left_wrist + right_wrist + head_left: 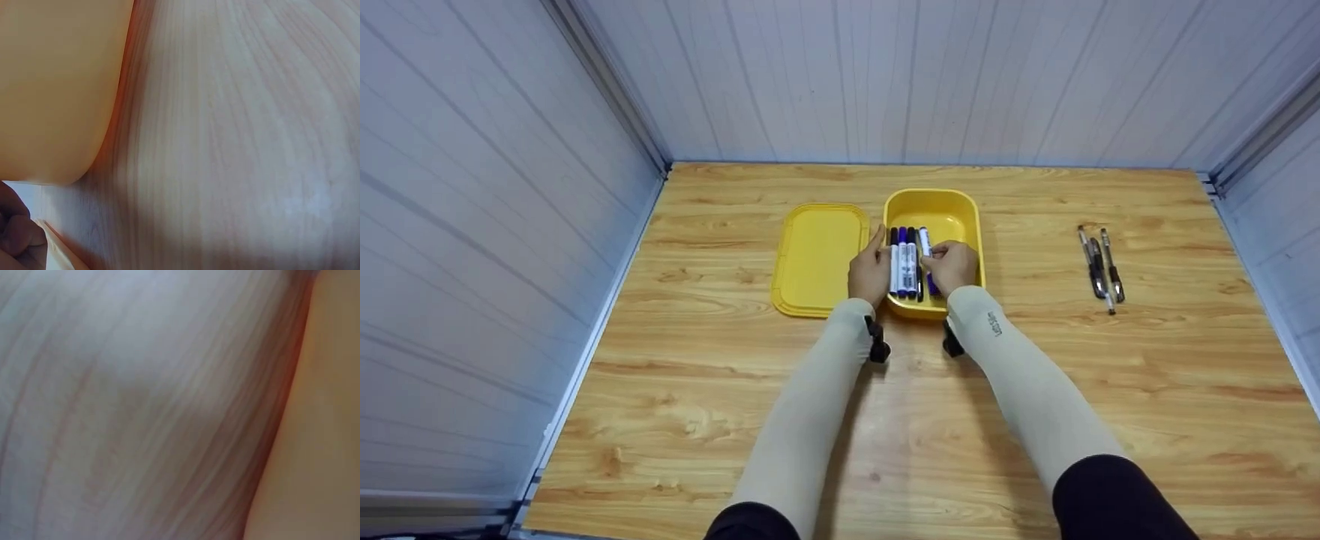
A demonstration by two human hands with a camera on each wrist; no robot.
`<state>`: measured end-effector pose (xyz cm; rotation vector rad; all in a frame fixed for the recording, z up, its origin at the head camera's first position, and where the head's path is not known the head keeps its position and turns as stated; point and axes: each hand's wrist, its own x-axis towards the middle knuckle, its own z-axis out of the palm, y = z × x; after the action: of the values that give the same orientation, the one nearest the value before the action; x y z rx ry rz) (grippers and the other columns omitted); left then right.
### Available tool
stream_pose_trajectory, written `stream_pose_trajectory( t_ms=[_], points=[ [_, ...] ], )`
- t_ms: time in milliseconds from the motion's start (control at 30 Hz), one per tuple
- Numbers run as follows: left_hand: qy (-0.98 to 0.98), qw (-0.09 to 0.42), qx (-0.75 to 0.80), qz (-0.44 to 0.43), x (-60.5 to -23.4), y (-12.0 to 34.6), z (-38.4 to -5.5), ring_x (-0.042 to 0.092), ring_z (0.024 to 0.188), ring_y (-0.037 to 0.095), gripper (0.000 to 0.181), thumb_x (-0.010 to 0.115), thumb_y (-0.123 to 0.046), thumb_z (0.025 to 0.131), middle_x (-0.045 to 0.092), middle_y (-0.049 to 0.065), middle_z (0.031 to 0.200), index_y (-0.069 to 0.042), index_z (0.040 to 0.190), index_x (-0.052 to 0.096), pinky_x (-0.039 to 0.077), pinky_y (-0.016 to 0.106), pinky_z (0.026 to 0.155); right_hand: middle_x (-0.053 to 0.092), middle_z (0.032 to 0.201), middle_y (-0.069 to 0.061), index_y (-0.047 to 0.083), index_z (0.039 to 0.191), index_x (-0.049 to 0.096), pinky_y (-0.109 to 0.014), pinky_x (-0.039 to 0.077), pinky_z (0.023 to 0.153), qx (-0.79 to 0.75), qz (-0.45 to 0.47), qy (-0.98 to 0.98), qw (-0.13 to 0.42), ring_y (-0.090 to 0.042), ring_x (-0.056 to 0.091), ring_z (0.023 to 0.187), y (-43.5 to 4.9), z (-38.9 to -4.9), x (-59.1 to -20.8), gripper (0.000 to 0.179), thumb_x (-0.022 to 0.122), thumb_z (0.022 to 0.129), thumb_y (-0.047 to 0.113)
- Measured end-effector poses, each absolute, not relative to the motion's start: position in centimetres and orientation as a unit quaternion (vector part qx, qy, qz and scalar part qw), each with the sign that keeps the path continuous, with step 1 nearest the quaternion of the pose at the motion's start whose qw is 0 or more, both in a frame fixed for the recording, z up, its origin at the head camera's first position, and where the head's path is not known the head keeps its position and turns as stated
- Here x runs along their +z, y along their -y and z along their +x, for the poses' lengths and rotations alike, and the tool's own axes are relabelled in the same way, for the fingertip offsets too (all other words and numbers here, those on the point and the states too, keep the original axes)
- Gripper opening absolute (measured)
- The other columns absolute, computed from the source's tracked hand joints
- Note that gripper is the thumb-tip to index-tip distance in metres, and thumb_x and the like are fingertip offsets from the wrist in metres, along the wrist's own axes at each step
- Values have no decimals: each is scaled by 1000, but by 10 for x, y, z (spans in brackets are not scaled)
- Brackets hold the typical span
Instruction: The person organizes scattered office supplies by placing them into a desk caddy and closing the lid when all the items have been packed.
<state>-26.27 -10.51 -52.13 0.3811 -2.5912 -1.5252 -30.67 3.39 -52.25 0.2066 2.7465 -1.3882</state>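
A yellow plastic box (931, 196) stands uncovered, holding several markers (903, 262) side by side along its left part, with white barrels and black or purple caps. A slim black pen (919, 281) lies to their right. My left hand (870, 274) grips the box's left wall at the rim, one finger stretched along the outside. Inside the box, my right hand (954, 264) pinches a white marker (925, 238) with a purple end; its fingers partly cover the barrel. Left wrist shows a bit of the left hand (19, 239); right wrist shows only box wall and table.
The yellow lid (821, 259) lies flat on the wooden table (690, 390), just left of the box. Several dark and clear pens (1099, 266) lie loosely together at the right. Pale panels (877, 82) enclose the table's back and sides.
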Motion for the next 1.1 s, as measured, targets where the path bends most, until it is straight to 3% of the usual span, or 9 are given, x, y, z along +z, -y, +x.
stream_pose_trajectory(
  t_ms=[433, 700, 933, 1100],
  points=[
    [843, 62, -519, 127, -520, 105, -260, 39, 52, 14, 45, 44, -26, 96, 45, 4, 62, -32, 139, 33, 37, 28, 50, 62, 82, -5, 4, 93, 68, -27, 45, 66, -440, 52, -895, 55, -16, 56, 74, -33, -306, -520, 23, 73, 74, 17],
    [849, 70, -510, 122, -517, 107, -261, 38, 52, 13, 45, 43, -31, 95, 46, 4, 62, -28, 139, 35, 36, 29, 51, 63, 82, -6, 4, 93, 66, -29, 46, 64, -409, 23, -911, 41, -17, 57, 72, -30, -306, -518, 25, 69, 77, 23],
    [851, 51, -506, 130, -517, 105, -263, 37, 51, 13, 44, 43, -31, 95, 44, 2, 62, -33, 139, 33, 34, 28, 49, 61, 84, -8, 3, 107, 60, -32, 45, 68, -376, -5, -926, 45, -19, 56, 75, -32, -306, -518, 33, 64, 81, 24],
    [852, 48, -503, 136, -518, 105, -265, 40, 55, 16, 45, 44, -29, 95, 47, 5, 63, -34, 138, 34, 35, 29, 54, 57, 85, -7, 3, 105, 61, -33, 44, 68, -371, -16, -928, 25, -20, 54, 75, -33, -306, -516, 30, 62, 83, 23]
  ],
)
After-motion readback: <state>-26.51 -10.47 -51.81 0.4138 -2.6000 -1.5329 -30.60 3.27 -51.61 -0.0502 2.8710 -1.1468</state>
